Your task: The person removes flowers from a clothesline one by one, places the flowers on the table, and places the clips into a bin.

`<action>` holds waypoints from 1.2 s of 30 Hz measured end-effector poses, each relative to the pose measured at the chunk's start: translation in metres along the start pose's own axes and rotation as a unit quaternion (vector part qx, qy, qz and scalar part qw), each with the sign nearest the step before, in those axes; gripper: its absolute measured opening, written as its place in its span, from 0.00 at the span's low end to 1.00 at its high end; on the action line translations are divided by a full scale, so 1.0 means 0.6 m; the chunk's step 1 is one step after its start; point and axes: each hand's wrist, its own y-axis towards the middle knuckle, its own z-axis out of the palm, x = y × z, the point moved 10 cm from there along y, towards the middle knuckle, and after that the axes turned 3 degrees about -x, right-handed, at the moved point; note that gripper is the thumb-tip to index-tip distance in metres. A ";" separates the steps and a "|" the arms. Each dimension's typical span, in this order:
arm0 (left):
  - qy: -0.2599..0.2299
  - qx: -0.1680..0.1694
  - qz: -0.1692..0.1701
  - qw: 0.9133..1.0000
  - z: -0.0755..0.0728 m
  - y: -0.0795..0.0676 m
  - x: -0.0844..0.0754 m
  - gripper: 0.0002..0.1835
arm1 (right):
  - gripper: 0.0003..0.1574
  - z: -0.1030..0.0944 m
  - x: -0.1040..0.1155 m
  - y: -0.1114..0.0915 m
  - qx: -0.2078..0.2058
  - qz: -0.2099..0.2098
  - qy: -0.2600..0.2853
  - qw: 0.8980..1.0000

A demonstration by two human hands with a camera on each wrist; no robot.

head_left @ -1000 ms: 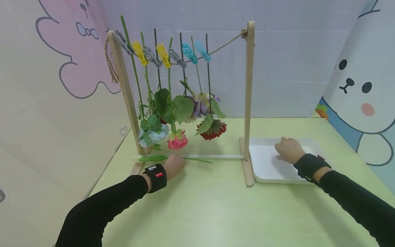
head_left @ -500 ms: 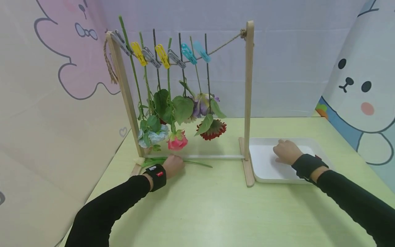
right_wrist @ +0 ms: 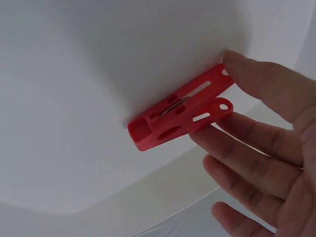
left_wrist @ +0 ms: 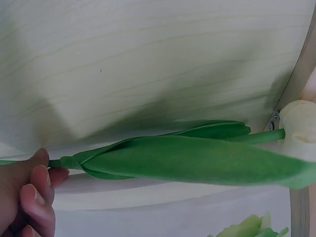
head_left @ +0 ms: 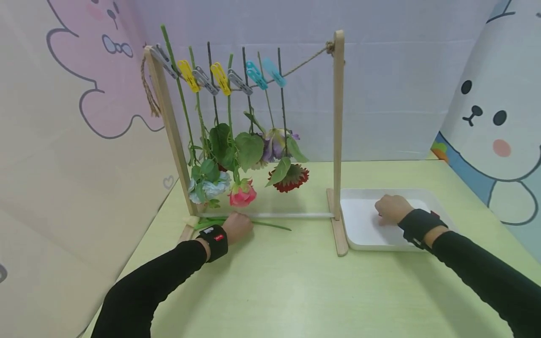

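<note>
My left hand (head_left: 238, 227) pinches the green stem of a white tulip (left_wrist: 192, 159) between thumb and fingers, low at the rack's left foot. The tulip lies sideways, its pale bloom (left_wrist: 299, 129) beside the left post and its stem end pointing right. Over the white tray (head_left: 363, 241), my right hand (head_left: 394, 209) pinches a red clothespin (right_wrist: 180, 111) by its handle ends, thumb on one and fingers on the other. The clothespin's jaws look closed, with nothing in them. In the head view the right hand mostly hides it.
A wooden rack (head_left: 338, 126) carries a sagging rope (head_left: 307, 62). Several grey, yellow and blue clothespins (head_left: 220, 79) hold flowers upside down on it, among them a pink rose (head_left: 243, 195) and a dark red flower (head_left: 291, 178). A white bar (head_left: 291, 215) joins the posts near the table.
The tulip has shifted slightly lower, its bloom now by the rack's left foot. The right hand has moved a little left and down over the tray, and a bit of red shows at its fingers.
</note>
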 end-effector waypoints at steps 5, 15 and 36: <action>0.014 -0.040 -0.001 0.999 0.046 -0.001 -0.005 0.15 | 0.15 -0.005 0.006 -0.004 0.005 0.001 0.004 1.000; 0.009 -0.009 -0.005 1.000 0.001 0.005 0.000 0.13 | 0.17 0.016 -0.008 -0.003 0.062 0.034 0.033 0.997; -0.036 0.056 -0.046 0.997 -0.083 0.046 0.011 0.09 | 0.13 -0.166 -0.019 -0.008 -0.127 0.056 0.056 0.989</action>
